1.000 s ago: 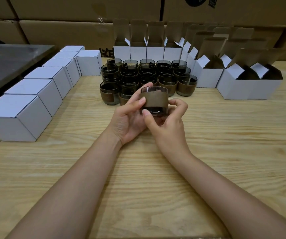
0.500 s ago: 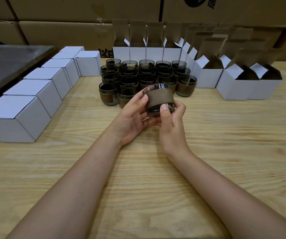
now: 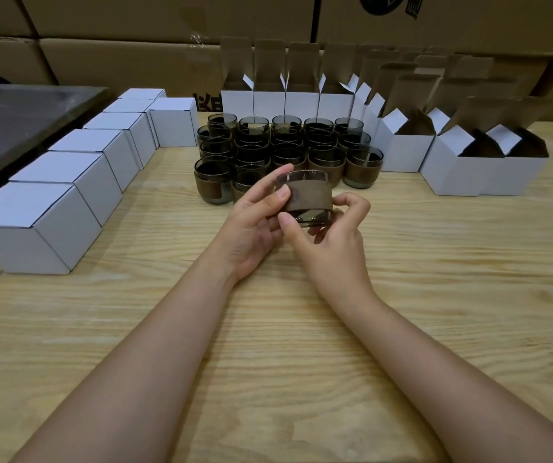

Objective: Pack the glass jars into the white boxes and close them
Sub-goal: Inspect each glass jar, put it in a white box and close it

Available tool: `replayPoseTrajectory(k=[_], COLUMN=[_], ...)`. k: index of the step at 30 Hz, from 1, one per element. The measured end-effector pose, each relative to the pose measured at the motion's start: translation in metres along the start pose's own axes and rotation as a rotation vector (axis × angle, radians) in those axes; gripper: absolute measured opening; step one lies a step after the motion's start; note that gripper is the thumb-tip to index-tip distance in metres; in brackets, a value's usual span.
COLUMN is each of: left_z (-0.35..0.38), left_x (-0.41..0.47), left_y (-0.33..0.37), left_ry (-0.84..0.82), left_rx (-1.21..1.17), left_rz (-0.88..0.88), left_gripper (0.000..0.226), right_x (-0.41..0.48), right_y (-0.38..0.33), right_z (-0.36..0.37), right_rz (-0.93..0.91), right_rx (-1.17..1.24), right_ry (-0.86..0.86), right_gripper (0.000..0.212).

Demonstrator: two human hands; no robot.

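A dark glass jar with a brown band [image 3: 306, 197] is held above the wooden table between both hands. My left hand [image 3: 251, 228] grips its left side, thumb on the band and fingers behind. My right hand [image 3: 331, 242] pinches its base, thumb at the lower left and fingers curled round the right. Behind it stands a cluster of several more banded jars [image 3: 288, 152]. White boxes with raised flaps [image 3: 402, 152] wait open at the back and right. Closed white boxes [image 3: 51, 215] line the left side.
The wooden table [image 3: 435, 295] stretches wide in front of and to the right of my hands. A dark metal surface [image 3: 11, 121] lies at the far left. Stacked brown cartons [image 3: 134, 35] form a wall behind the table.
The jar has been turned and shifted slightly in my hands; my right thumb moved from the band down to the base, and my right fingers now curl round its right side.
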State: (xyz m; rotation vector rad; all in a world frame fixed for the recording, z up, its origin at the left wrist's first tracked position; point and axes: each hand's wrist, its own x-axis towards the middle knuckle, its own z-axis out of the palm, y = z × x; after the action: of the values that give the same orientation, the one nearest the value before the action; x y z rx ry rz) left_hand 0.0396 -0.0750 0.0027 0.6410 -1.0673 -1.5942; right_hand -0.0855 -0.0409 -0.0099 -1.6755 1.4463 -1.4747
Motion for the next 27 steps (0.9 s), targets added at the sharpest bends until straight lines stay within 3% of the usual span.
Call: replayPoseTrajectory(k=[14,21,27], left_z=[-0.0005,-0.0011,-0.0009], left_x=[0.0027,0.0036,0.0037], left_y=[-0.0021,-0.0037,-0.0019], left_ry=[0.020,-0.013,0.041], left_rx=[0.012,0.035,0.012], left_rz=[-0.086,-0.078,-0.042], left_gripper=[0.063,0.036,0.044], right_x=[0.0049,0.0051,0.0035], right_y=[0.0026,0.0018,0.0000], right_z=[0.0006,0.0033,-0.0002], right_rz=[0.026,0.077,0.044], right_rx=[0.225,0.268,0.152], right_ry=[-0.006,-0.113,-0.027], right_gripper=[0.041,0.048,0.060])
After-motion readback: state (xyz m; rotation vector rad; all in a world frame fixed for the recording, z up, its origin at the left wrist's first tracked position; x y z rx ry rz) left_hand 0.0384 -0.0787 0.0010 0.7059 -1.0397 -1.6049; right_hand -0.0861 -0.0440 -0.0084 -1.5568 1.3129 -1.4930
